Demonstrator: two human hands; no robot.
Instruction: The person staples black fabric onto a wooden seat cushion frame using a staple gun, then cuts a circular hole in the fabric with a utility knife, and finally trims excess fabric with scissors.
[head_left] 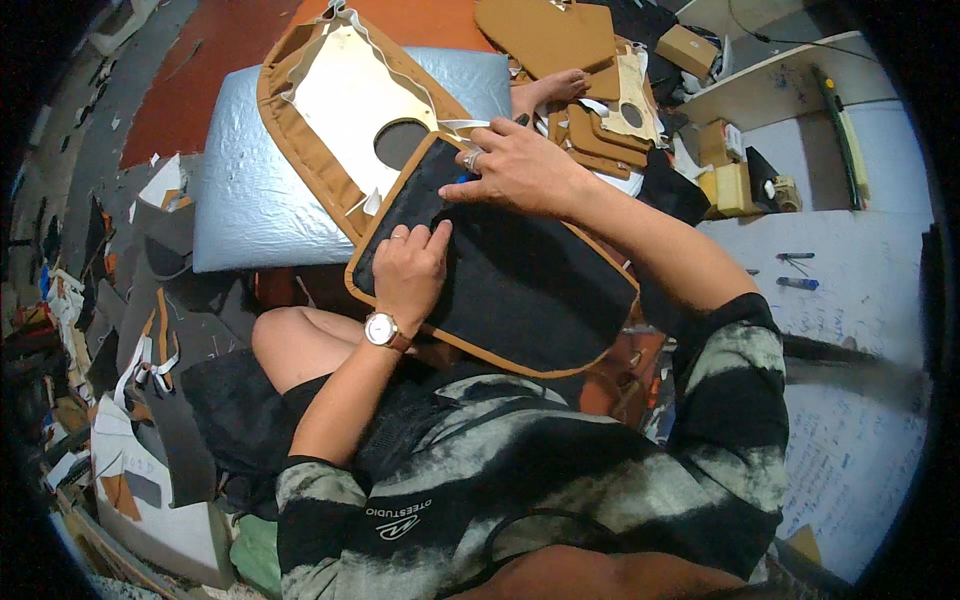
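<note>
A black fabric panel with tan edging (530,290) lies over my lap, its upper left end against a tan upholstery cover (310,150) with a cream inside and a round hole. My left hand (408,268), with a watch at the wrist, is closed on the panel's left part, fingers bent and pressed into the black fabric. My right hand (525,170) rests over the upper edge, thumb and fingers bent around a small blue thing (462,180) that is mostly hidden. A white strip (465,124) sticks out beside its fingertips.
A silvery padded block (240,190) supports the tan cover. More tan pieces (600,135) are stacked ahead, near a bare foot (550,90). To the right, a white surface (850,290) bears pens (797,283), small boxes and a yellow-green cutter (840,130). Dark scraps (180,330) lie left.
</note>
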